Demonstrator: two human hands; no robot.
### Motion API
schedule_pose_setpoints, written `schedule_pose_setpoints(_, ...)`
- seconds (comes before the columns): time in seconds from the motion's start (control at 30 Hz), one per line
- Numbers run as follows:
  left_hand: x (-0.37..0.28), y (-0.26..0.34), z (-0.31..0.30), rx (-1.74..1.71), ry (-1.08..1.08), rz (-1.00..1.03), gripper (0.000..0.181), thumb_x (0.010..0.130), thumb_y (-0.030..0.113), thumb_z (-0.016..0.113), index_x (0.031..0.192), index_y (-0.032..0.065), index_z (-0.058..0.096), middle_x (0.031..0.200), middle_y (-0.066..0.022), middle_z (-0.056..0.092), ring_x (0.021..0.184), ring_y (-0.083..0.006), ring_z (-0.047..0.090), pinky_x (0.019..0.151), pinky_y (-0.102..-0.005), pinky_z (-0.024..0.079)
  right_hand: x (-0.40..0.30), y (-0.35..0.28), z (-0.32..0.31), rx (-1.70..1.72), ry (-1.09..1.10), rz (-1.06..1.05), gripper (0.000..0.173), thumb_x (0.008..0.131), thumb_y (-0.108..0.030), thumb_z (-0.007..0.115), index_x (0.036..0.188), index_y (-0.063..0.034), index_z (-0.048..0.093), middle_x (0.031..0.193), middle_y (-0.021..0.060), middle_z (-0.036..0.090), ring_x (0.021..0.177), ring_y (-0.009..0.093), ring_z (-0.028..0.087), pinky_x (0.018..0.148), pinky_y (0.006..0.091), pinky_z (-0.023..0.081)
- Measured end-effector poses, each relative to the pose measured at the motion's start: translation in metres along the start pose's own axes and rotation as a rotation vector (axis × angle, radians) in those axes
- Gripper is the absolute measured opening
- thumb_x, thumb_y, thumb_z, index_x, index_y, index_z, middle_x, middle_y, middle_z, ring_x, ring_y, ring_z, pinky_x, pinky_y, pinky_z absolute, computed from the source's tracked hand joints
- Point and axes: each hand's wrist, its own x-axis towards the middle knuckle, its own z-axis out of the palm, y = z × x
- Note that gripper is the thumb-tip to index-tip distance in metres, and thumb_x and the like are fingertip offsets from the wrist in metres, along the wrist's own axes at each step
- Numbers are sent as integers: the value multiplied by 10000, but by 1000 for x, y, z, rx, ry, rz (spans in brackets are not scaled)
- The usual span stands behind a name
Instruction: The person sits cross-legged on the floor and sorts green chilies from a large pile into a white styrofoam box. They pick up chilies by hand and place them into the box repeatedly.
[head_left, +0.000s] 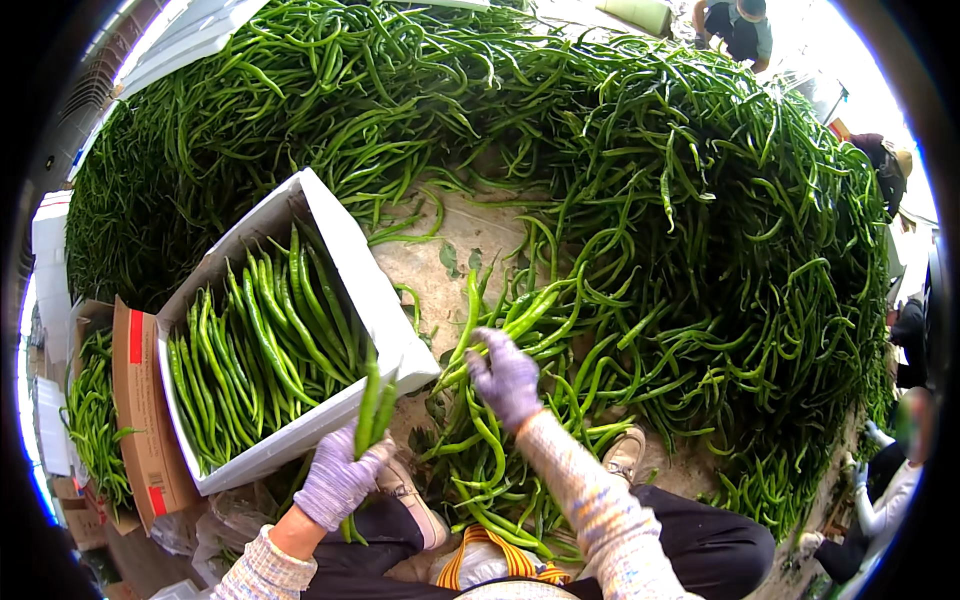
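Note:
My left hand (346, 469), in a pale purple knit glove, is closed around a few long green chili peppers (369, 409) held upright by the near side of a white foam box (337, 247). Inside that box, long green peppers (259, 337) lie side by side in rows. My right hand (506, 375), gloved alike, reaches over loose peppers (540, 319) on the floor to the right of the box. Its fingers are partly bent at the peppers; whether they grip any is unclear.
A high heap of green peppers (637, 142) curves around the far and right sides. A cardboard box (150, 405) with peppers stands left of the foam box. Clear plastic film (232, 525) lies below it. Other people sit at the right rim (885, 487) and top right (739, 30).

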Motion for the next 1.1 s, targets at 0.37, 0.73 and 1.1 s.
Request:
schedule_pose_setpoints(0.37, -9, 18, -9, -108, 83, 92, 133, 821, 86, 584, 935, 18, 583, 648, 7, 537, 509, -45, 474, 465, -192, 390, 4, 100, -30, -657, -125, -568, 173, 796, -166, 522, 940, -95, 586, 857, 85, 575, 750, 247, 610, 597, 367, 493)
schedule_pose_setpoints(0.73, -11, 11, -30, -467, -45, 87, 279, 862, 253, 610, 943, -5, 546, 750, -97, 606, 565, -136, 600, 491, -278, 527, -21, 29, -147, 1257, -253, 184, 313, 877, -240, 579, 1034, 31, 573, 769, 49, 612, 426, 51, 401, 376, 177, 297)
schedule_pose_setpoints(1.1, -13, -3, -38, -613, -2, 57, 199, 866, 191, 600, 922, 7, 549, 748, -93, 609, 562, -141, 591, 494, -305, 525, -57, -2, -91, 1087, -238, -50, 296, 881, -235, 562, 1044, 11, 591, 766, 16, 599, 443, 25, 390, 381, 173, 289)
